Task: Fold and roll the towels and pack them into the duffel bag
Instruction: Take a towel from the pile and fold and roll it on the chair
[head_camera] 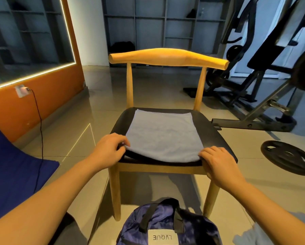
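Both near corners gripped, towel flat on the chair.

My left hand (111, 147) pinches the near-left corner of the towel (162, 137), which lies spread on the chair seat (217, 138). My right hand (219, 161) curls its fingers onto the near-right corner. I reckon both corners should lift level and meet the far edge squarely. Below, the duffel bag (167, 225) sits on the floor, and I can't tell what's inside.

We see a wooden chair (167, 57) with a black seat standing on the tiled floor (95, 103). To its right a weight plate (288, 157) lies flat, a gym machine (254, 82) behind it. On the left, a black cable (41, 129) hangs from a socket (21, 91) on the orange wall (33, 106), above a blue mat (12, 165). Grey shelves (165, 23) line the far wall.
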The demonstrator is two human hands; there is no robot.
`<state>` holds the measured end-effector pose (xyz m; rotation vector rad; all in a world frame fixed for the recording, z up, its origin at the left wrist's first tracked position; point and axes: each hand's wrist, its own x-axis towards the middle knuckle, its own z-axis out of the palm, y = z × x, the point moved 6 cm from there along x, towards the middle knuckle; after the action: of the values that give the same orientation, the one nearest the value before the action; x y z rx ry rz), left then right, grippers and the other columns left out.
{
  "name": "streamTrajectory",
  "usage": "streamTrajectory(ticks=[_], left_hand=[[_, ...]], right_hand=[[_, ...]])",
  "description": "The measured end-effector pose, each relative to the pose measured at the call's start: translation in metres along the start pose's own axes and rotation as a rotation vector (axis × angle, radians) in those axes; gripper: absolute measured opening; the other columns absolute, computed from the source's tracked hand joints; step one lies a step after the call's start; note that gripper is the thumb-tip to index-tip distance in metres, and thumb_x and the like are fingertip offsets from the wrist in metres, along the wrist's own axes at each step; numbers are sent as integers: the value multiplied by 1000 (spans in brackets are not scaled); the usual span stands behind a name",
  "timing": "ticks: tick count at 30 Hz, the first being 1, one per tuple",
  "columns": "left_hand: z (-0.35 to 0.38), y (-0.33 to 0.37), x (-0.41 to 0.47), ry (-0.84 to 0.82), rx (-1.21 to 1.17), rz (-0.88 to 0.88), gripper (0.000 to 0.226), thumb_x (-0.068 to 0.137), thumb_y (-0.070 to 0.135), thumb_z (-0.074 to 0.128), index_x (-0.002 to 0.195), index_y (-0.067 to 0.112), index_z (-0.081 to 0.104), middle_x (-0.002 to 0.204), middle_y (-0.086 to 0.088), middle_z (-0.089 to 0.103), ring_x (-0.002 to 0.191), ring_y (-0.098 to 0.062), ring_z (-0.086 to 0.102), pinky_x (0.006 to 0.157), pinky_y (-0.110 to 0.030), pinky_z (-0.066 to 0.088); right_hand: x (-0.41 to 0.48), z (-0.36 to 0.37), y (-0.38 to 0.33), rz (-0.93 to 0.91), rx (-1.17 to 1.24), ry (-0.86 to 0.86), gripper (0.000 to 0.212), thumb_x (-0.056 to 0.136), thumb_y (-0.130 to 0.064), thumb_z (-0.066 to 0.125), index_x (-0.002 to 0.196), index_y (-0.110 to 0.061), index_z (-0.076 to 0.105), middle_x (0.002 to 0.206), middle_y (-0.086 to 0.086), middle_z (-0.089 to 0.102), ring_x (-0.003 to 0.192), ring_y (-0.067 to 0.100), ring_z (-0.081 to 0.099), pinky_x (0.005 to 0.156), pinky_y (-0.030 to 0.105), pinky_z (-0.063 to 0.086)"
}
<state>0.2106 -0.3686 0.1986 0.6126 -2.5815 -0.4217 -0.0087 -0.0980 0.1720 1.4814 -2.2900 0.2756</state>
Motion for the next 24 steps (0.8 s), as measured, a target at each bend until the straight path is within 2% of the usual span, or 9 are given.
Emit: streamTrajectory(ticks=[2,6,8,10,14,16,18,21,24], left_hand=[[-7,-5,1,53,-197,-101,16,101,17,56,99,29,67,98,13,65,92,-8,61,73,-16,50],[-22,-7,4,109,-354,-166,17,102,20,58,107,31,69,101,12,67,94,-11,65,61,-8,50],[-25,-6,4,82,-367,-171,16,102,23,58,108,30,70,101,11,68,96,-12,65,64,-9,51],[-29,-4,4,42,-415,-187,13,100,23,60,101,28,73,97,9,70,95,-14,67,70,-14,54],[-35,0,2,-141,-616,-210,20,94,21,64,76,14,72,99,8,72,102,-15,66,72,-13,55],[-42,2,2,-133,-685,-196,22,82,30,58,68,17,68,90,9,71,100,-17,65,71,-15,54],[-47,4,6,-67,-752,-193,23,80,33,54,67,20,68,80,3,65,93,-19,62,69,-20,53],[-50,3,19,64,-828,-228,21,97,24,59,83,14,72,87,-1,69,96,-21,64,75,-30,53],[-50,-1,39,162,-801,-299,12,99,24,63,100,20,75,100,4,74,101,-15,66,79,-31,54]], right_hand=[[2,-16,6,73,156,60,14,90,-18,69,103,-21,70,98,-5,69,89,17,63,79,32,53],[3,-33,18,200,468,-13,22,104,-20,48,110,-25,68,98,-10,66,94,7,59,79,20,49],[3,-40,17,207,568,-51,26,105,-17,48,114,-26,70,102,-10,68,98,5,61,79,16,48],[3,-52,17,253,710,12,26,104,-12,51,112,-21,73,101,-7,72,97,2,62,79,13,48],[5,-70,18,468,1067,206,19,99,-13,61,87,-11,77,82,-6,74,80,4,65,73,21,49],[9,-73,16,501,1118,205,29,101,-16,58,74,-10,68,68,-7,63,69,0,57,67,22,44],[14,-73,13,482,1126,166,33,104,-21,53,72,-13,61,66,-8,58,64,-2,53,62,18,42],[23,-74,16,487,1119,145,33,105,-26,50,79,-12,64,68,-9,62,66,-2,58,59,14,47],[38,-69,25,532,1103,93,35,105,-32,49,94,-6,71,83,3,68,77,9,61,65,21,48]])
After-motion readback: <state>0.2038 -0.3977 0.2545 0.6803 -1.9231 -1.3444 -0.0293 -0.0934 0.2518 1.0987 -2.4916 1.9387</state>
